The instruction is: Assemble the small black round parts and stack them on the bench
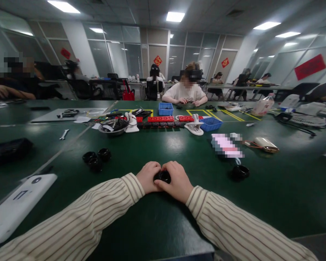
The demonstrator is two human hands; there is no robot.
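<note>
Both my hands rest together on the green table (163,148) in front of me, sleeves striped cream. My left hand (148,177) and my right hand (176,181) are curled around one small black round part (163,176), which shows only as a dark ring between the thumbs. Three more black round parts (96,159) lie in a cluster to the left of my hands. Another black round part (239,172) sits alone to the right.
A white device (15,206) lies at the near left, a black case (8,150) farther left. Mid-table hold a metal bowl (113,127), red power strips (161,119), blue bins (210,124) and a wrench (63,134). A person sits opposite; others work at tables behind.
</note>
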